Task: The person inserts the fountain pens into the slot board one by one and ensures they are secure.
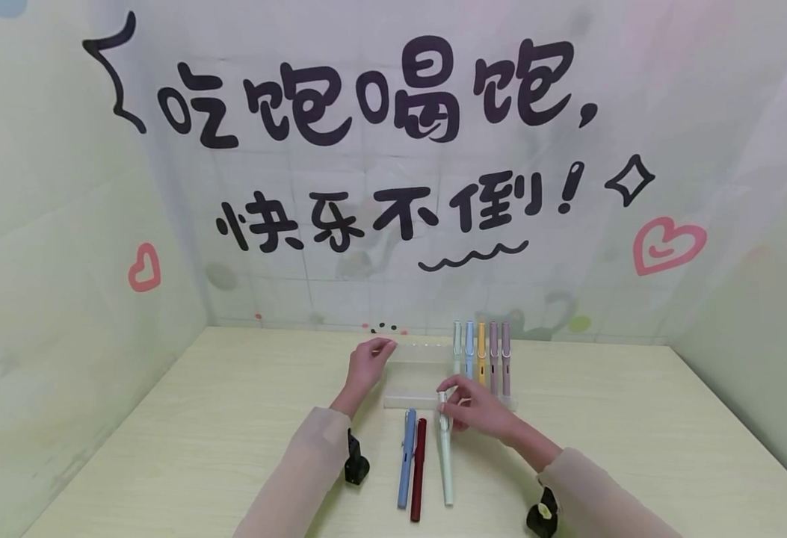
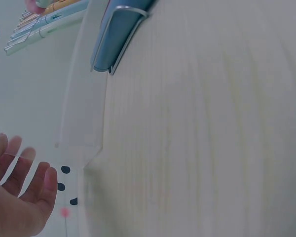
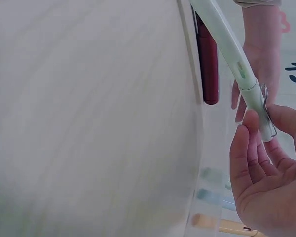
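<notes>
A clear pen stand is set toward the back of the table. My left hand pinches its upper left edge, the thumb on one side and fingers on the other in the left wrist view. My right hand holds a pale green pen by its capped, clipped end, between thumb and fingertips. The pen's other end points toward me, in front of the stand. A blue pen and a dark red pen lie side by side to its left.
Several pens stand in the right part of the stand: a pale green pen, a light blue pen, an orange pen and purple pens. Behind the table hangs a printed cloth.
</notes>
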`<action>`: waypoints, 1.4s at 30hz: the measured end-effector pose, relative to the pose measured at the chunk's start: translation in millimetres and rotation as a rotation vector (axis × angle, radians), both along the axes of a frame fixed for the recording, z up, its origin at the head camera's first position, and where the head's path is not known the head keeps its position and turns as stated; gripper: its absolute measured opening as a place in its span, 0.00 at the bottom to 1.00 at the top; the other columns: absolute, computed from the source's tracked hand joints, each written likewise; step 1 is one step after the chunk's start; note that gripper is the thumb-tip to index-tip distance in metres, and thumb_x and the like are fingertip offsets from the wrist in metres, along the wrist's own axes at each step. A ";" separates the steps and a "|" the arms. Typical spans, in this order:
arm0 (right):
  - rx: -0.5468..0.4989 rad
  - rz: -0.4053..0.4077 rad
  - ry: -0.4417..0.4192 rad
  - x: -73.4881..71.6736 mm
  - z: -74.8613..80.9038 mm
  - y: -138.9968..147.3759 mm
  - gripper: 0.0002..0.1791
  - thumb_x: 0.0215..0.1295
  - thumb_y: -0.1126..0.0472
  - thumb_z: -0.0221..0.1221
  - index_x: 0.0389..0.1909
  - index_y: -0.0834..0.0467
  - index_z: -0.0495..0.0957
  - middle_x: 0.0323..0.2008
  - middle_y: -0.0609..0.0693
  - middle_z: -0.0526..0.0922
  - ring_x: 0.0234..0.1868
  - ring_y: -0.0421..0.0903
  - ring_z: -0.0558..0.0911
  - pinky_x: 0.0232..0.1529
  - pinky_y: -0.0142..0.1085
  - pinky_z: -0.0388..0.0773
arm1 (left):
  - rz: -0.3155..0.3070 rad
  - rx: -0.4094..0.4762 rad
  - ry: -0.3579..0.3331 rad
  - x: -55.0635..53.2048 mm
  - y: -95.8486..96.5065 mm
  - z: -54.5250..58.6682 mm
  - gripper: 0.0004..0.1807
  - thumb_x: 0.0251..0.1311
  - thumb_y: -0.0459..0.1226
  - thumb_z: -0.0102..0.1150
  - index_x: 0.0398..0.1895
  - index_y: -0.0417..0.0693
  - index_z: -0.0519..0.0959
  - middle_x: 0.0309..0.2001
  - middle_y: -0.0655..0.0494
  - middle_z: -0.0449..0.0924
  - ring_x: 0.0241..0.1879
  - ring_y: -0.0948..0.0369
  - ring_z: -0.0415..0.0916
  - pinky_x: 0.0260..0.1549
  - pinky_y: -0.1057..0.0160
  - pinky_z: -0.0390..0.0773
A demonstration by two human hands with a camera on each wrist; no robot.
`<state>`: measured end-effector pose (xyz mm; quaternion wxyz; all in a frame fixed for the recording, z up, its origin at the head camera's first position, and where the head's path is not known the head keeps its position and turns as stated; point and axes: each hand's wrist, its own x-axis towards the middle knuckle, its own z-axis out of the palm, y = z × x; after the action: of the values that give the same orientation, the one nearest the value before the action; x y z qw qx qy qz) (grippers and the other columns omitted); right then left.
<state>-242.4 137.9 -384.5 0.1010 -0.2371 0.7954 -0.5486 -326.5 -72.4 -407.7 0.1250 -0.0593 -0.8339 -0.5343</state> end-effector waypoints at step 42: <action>-0.006 -0.132 0.143 -44.1 31.1 13.5 0.14 0.61 0.63 0.54 0.47 0.60 0.69 0.29 0.58 0.74 0.27 0.62 0.75 0.31 0.55 0.73 | -0.003 0.017 -0.004 0.0 -0.9 0.1 0.13 0.60 0.40 0.52 0.40 0.39 0.78 0.39 0.48 0.78 0.42 0.54 0.74 0.40 0.59 0.74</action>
<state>-286.5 151.4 -353.5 0.0070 -0.2231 0.8129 -0.5379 -326.5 -73.3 -407.7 0.1232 -0.0583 -0.8295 -0.5417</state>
